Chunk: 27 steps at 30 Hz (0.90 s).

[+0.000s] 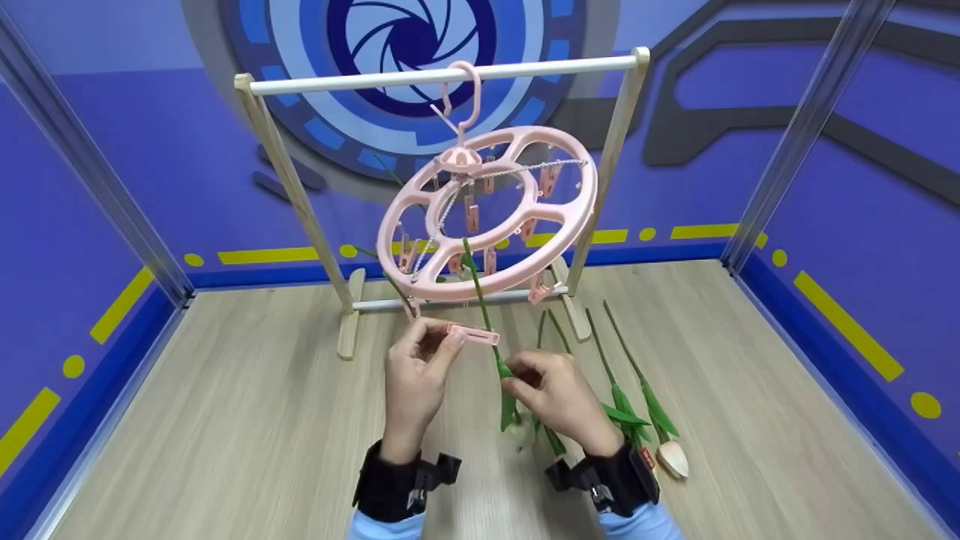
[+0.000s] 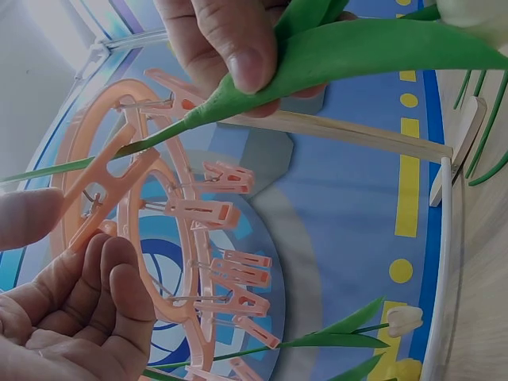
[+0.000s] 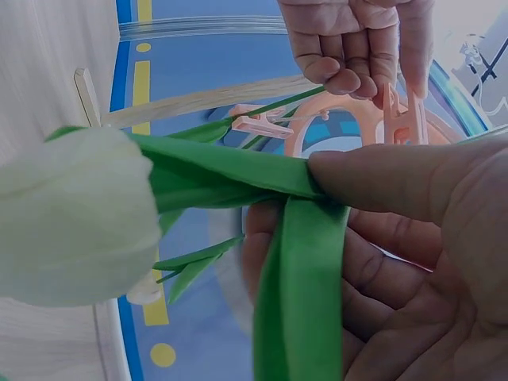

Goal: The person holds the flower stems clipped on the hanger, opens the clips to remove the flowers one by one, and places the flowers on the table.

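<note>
Fingers of the left hand (image 1: 414, 367) pinch a pink clip (image 1: 473, 334) that hangs from the round pink hanger (image 1: 487, 214), and we see its tip reaching toward a green stem. Just to the right, the right hand (image 1: 559, 399) pinches that stem of a white tulip (image 1: 504, 375) between thumb and fingers, the bloom hanging low above the wooden table (image 1: 225, 420). Further right, two more tulips (image 1: 645, 409) lie flat on the table beside the wooden rack (image 1: 615, 142).
</note>
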{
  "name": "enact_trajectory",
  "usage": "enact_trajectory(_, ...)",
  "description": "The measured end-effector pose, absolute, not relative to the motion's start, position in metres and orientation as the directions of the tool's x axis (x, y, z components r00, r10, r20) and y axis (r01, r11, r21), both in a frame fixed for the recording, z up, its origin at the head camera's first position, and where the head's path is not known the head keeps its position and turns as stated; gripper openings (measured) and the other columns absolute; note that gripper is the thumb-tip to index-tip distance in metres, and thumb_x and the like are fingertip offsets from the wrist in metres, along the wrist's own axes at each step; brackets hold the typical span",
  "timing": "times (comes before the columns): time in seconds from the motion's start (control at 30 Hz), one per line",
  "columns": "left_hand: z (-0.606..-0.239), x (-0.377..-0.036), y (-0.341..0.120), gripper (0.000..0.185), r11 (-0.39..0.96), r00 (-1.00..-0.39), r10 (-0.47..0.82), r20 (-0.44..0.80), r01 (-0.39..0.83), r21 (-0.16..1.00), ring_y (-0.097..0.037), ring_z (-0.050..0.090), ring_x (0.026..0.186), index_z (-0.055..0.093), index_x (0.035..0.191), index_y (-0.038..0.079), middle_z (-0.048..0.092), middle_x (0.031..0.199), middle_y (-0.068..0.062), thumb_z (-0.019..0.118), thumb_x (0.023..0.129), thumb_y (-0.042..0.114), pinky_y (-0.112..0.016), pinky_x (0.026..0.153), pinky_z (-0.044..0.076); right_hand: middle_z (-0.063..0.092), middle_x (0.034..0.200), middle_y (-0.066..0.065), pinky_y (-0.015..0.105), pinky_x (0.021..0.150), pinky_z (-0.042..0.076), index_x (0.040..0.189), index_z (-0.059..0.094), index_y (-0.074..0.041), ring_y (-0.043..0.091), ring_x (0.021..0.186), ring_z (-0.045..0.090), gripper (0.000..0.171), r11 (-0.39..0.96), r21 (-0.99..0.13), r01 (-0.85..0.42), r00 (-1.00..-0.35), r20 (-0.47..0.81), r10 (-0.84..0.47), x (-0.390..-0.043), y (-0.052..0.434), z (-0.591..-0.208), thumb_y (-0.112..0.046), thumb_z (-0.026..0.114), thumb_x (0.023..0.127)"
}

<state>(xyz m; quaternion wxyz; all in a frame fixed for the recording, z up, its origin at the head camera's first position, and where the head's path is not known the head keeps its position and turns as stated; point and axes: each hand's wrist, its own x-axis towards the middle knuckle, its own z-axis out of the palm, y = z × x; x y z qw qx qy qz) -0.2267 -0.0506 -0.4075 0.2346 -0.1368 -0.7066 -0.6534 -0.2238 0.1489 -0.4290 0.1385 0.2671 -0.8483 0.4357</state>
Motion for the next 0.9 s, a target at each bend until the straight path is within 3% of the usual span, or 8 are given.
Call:
enact_trajectory(0.63, -0.408, -0.225, -0.053, 0.006, 0.108, -0.841, -0.114, 0.529, 0.518, 0.848, -0.014, 0.059, 0.077, 0.069, 0.098, -0.003, 0.075, 0.094, -0.01, 0.071, 0.096, 0.003, -0.024, 0.067, 0.046, 0.071, 0.083, 0.0, 0.026, 0.067, 0.05, 0.097, 0.076, -0.006, 0.01, 0.072, 0.062, 0.007, 0.523, -0.683, -0.51, -0.855, 0.339, -0.391, -0.223, 0.16, -0.426, -0.002, 0.073, 0.093)
enact_trajectory(0.9, -0.409, -0.226, -0.053, 0.006, 0.111, -0.835, -0.128, 0.536, 0.525, 0.844, -0.014, 0.06, 0.079, 0.07, 0.1, -0.003, 0.072, 0.094, -0.012, 0.07, 0.097, 0.002, -0.025, 0.069, 0.048, 0.063, 0.077, -0.004, 0.024, 0.063, 0.042, 0.091, 0.072, -0.009, 0.005, 0.068, 0.051, 0.009, 0.529, -0.688, -0.497, -0.858, 0.294, -0.422, -0.224, 0.166, -0.426, -0.001, 0.071, 0.093)
